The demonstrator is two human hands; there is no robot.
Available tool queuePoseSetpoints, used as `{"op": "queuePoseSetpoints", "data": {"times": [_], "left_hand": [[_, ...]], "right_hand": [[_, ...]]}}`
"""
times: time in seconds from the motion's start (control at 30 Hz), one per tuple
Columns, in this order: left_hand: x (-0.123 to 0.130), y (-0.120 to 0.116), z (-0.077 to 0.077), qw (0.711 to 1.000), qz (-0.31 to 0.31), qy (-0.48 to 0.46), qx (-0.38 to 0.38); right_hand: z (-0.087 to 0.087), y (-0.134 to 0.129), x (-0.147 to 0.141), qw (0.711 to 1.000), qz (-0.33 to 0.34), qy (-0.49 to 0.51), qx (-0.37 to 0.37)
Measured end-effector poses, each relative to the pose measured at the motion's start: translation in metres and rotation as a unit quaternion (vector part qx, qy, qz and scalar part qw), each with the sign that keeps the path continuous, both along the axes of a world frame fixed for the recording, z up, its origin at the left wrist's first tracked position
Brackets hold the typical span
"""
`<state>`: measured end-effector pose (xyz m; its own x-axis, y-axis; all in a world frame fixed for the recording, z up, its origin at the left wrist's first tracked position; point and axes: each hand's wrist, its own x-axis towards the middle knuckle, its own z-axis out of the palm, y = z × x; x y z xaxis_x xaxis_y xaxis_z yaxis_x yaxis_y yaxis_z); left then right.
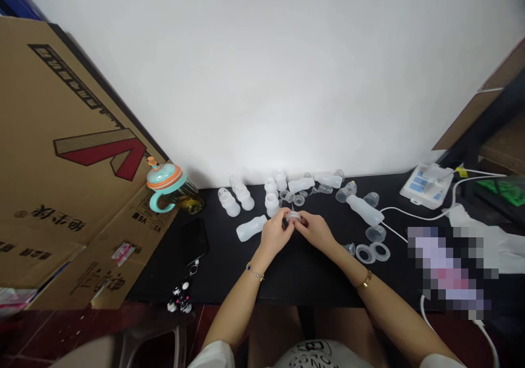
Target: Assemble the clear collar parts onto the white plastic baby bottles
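Over the front middle of the black table, my left hand (pixel 277 231) and my right hand (pixel 315 231) meet, fingers pinched round a bottle nipple in its collar ring (pixel 293 215). Its pale tip points up and away from me. Just left of my left hand lies a frosted baby bottle (pixel 251 228) on its side. Behind my hands stand white bottles (pixel 272 204) and loose clear rings (pixel 299 199). Close to my right forearm rest two flat translucent rings (pixel 365 253). A frosted bottle (pixel 365 210) lies farther right among clear domed caps (pixel 375 233).
A teal-lidded drink jug (pixel 174 187) and a black phone (pixel 194 240) with a charm are at left, beside a large cardboard box (pixel 74 165). Two assembled bottles (pixel 241 196) stand near the wall. At right are a white plastic case (pixel 426 185), a white cable (pixel 414 215) and white cloth (pixel 492 237).
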<state>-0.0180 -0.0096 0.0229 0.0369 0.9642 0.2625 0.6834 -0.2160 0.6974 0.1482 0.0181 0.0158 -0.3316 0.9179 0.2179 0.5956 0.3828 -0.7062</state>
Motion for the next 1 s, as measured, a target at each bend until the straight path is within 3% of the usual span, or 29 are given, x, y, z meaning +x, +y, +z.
{"op": "queuePoseSetpoints", "data": {"times": [1.0], "left_hand": [[-0.0009,0.0003,0.0015,1.000,0.004,0.001,-0.002]], "right_hand": [[-0.0019,0.0003,-0.0005,1.000,-0.002,-0.002,0.005]]}}
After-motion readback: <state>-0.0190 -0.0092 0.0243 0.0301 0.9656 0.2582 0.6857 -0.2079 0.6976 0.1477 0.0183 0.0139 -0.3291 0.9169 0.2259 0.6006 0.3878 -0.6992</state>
